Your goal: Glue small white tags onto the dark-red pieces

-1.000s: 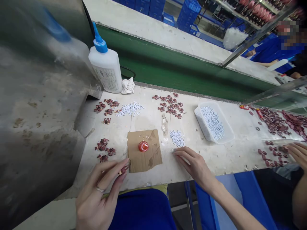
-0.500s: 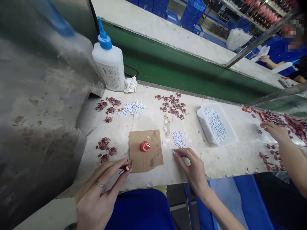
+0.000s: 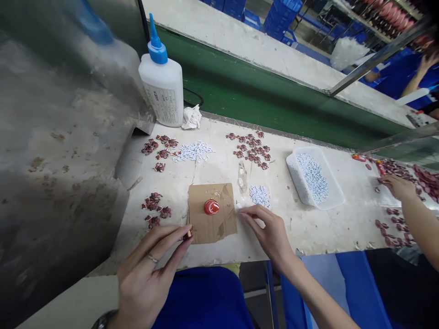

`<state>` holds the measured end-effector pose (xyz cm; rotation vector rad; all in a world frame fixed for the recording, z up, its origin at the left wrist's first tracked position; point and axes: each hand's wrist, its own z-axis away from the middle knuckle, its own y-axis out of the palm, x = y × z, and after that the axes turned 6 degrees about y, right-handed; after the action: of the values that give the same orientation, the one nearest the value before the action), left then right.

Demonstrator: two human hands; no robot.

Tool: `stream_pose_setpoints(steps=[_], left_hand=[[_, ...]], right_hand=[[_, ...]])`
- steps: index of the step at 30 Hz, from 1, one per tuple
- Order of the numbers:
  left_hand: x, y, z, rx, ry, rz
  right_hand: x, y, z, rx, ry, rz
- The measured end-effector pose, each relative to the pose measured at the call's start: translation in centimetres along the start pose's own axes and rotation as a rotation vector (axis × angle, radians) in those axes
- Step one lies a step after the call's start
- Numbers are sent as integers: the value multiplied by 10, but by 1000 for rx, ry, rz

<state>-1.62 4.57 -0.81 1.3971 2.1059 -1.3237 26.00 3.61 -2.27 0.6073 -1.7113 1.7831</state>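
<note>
My left hand [image 3: 154,269], with a ring on one finger, pinches a small dark brown figure [image 3: 187,235] at the near left corner of a cardboard piece [image 3: 219,228]. On the cardboard stands a small red round container [image 3: 211,207]. My right hand [image 3: 269,233] is right of the cardboard, thumb and forefinger close together; anything between those fingertips is too small to make out. Just beyond it lies a small pile of white-blue pieces [image 3: 259,195]. More brown figures lie in groups at the left [image 3: 156,201] and at the back [image 3: 254,148].
A glue bottle [image 3: 163,91] and crumpled tissue [image 3: 191,117] stand at the back left, near a metal housing [image 3: 68,137]. A plastic tub [image 3: 334,192] holds white-blue pieces. Another person's hand [image 3: 399,187] is at the far right among brown parts [image 3: 423,178].
My right hand has moved left, away from the small pile and toward the cardboard. The figure in my left hand is turned differently. The camera view has shifted slightly.
</note>
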Motion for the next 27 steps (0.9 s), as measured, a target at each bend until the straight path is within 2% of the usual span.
stream_pose_setpoints(steps=[3, 8, 14, 22, 27], left_hand=[[0, -1, 0, 9, 7, 9], [0, -2, 0, 11, -3, 19], [-1, -1, 3, -19, -41, 52], [1, -2, 3, 0, -39, 42], [-2, 0, 4, 21, -82, 75]], right_hand=[[19, 6, -12, 68, -38, -127], [37, 11, -26, 95, -77, -170], [42, 14, -30, 98, -146, -125], [40, 18, -31, 123, -154, -130], [47, 13, -28, 78, -163, -185]])
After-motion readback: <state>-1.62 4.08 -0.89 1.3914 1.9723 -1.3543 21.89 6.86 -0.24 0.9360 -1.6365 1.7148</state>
